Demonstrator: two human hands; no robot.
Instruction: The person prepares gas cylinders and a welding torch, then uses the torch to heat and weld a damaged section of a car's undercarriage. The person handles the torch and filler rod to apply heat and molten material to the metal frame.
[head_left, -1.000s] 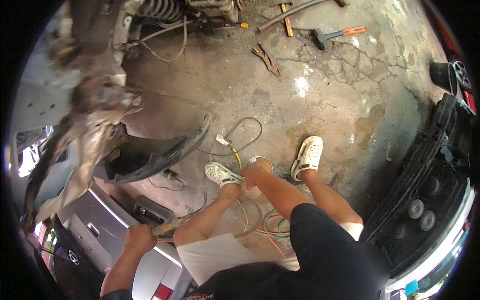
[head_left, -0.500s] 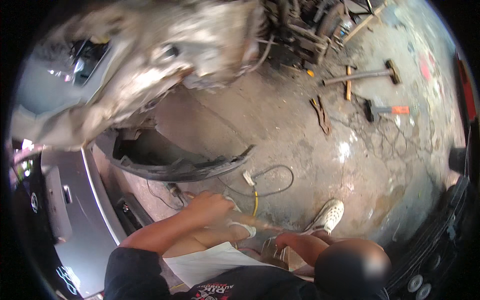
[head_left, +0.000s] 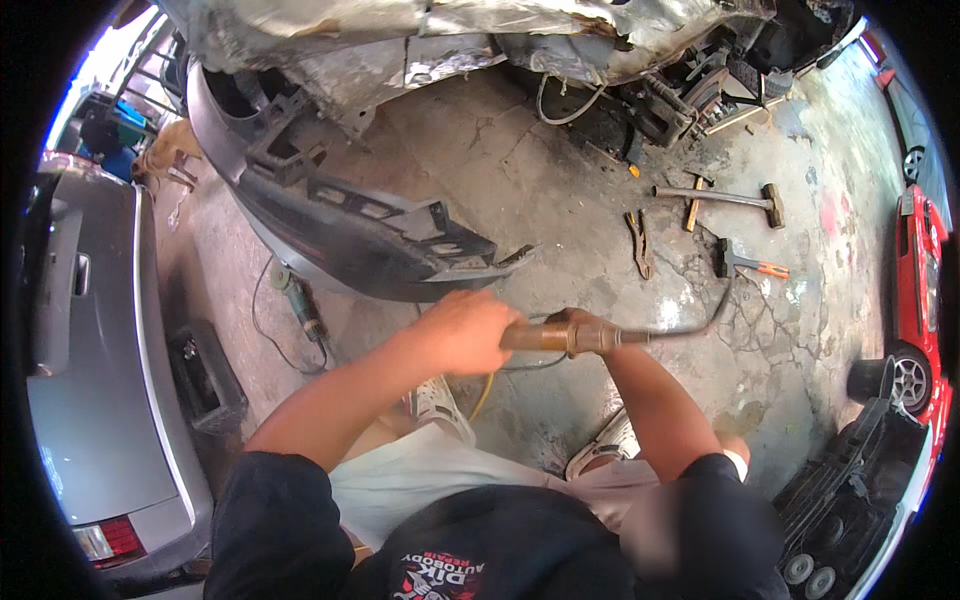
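Note:
Both hands are wrapped around a brown cylindrical tool (head_left: 535,337) held level in front of my body. My left hand (head_left: 468,332) grips its left end. My right hand (head_left: 592,328) closes around it farther right, partly hidden behind the tool. From its right end a thin dark rod or cable runs out and bends up toward an orange-handled hammer (head_left: 755,262) on the floor; which of the two it is, I cannot tell. Just beyond my left hand lies a detached dark bumper (head_left: 370,235).
An angle grinder (head_left: 300,303) with a cord lies left of the bumper. Locking pliers (head_left: 640,245) and a sledgehammer (head_left: 715,195) rest on the concrete. A silver car (head_left: 110,350) is at left, a dog (head_left: 170,150) beyond it. Damaged bodywork (head_left: 460,25) stands ahead, a red car (head_left: 920,280) right.
My hands have risen from near my feet, and the brown tool is now plainly seen level between them. The view has shifted, bringing in the dog, the whole grinder and the red car.

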